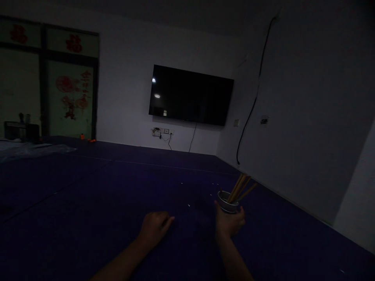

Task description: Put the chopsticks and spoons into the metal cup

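On the right, my right hand [230, 222] is wrapped round a small grey round container [227, 206], thumb on its left side and fingers on its right. Several light wooden sticks, which look like chopsticks [238, 189], stand in it and lean to the right; a short dark piece rises at its left rim. My left hand [156, 227] rests on or just above the dark blue surface [181, 253], fingers curled in, thumb side toward the right. Nothing shows in it, though its palm is hidden. The picture is dim.
Small white bits [189, 205] lie scattered ahead of my hands. Clear plastic sheeting [38, 150] spreads at the far left, near small orange objects [91, 141]. A television [190, 95] hangs on the back wall above sockets [164, 131]. A black cable [254, 103] runs down the right wall.
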`<state>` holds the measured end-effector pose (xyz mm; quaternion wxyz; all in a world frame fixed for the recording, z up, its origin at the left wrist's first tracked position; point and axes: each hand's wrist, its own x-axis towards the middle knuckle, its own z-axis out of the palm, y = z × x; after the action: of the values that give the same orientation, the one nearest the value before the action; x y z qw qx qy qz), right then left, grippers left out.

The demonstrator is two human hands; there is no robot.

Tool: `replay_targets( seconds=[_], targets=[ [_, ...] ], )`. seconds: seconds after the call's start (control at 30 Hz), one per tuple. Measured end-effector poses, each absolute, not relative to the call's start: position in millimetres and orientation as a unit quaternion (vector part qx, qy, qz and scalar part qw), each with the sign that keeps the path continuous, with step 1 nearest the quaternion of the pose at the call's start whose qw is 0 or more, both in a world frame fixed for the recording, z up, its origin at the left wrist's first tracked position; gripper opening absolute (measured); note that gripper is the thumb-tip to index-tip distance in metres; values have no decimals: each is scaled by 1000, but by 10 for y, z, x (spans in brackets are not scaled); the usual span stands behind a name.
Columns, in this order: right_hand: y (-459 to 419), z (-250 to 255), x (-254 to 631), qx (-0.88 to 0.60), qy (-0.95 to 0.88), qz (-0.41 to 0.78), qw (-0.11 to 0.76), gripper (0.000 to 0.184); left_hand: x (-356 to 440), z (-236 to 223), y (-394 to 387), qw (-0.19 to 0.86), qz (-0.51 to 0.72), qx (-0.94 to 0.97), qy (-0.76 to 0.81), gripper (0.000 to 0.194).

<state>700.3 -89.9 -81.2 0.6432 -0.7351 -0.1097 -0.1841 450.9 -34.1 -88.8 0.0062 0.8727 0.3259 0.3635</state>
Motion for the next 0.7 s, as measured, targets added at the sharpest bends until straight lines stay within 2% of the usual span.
replay_targets(
  seconds=[0.17, 0.4, 0.6, 0.7],
  targets=[
    [-876, -820, 7019, -746, -107, -183, 631, 82, 4511, -845, -385, 1, 357, 873, 333, 47],
    [-842, -846, 6971, -739, -146, -208, 624, 81, 4497, -834, -376, 17, 354, 873, 335, 46],
    [-755, -783, 6683, -674, -301, -193, 647, 80, 4487, -840, -362, 79, 422, 845, 319, 36],
    [-687, -799, 6435, -618, -375, -125, 680, 75, 4476, -847, -333, 126, 453, 817, 335, 45]
  ],
)
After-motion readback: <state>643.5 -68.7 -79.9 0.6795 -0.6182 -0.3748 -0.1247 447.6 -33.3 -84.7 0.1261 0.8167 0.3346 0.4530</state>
